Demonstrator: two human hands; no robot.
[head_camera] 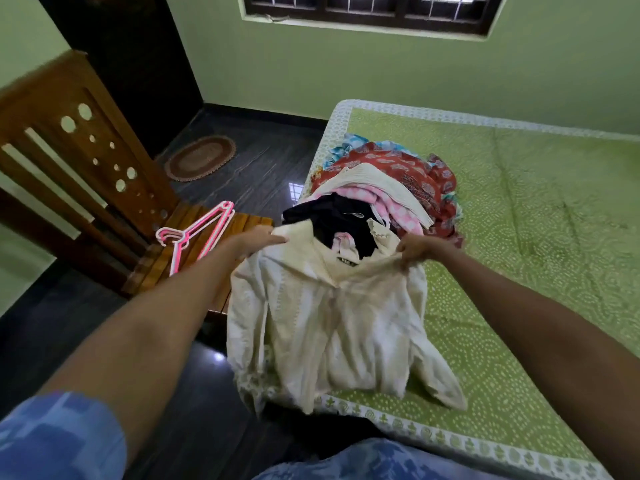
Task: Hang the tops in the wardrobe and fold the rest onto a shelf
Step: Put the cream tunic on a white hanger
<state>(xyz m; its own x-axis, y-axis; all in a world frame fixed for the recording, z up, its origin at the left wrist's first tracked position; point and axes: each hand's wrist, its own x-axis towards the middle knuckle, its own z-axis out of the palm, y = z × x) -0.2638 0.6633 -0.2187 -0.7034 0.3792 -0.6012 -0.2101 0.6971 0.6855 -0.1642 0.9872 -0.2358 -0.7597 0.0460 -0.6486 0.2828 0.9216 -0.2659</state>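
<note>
Cream top [332, 327] pinched at both shoulders by left grip [258, 239] and right grip [415, 249].

One head-worn wide-angle view looks forward and down, close over the bed [519, 209] corner and floor [263, 168].

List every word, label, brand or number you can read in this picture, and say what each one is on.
Dark neck label inside the collar of the cream top: it carries light lettering, too small and blurred to read.
Nothing else in view bears readable text; the left hand and right hand grip the top's shoulders.
</note>
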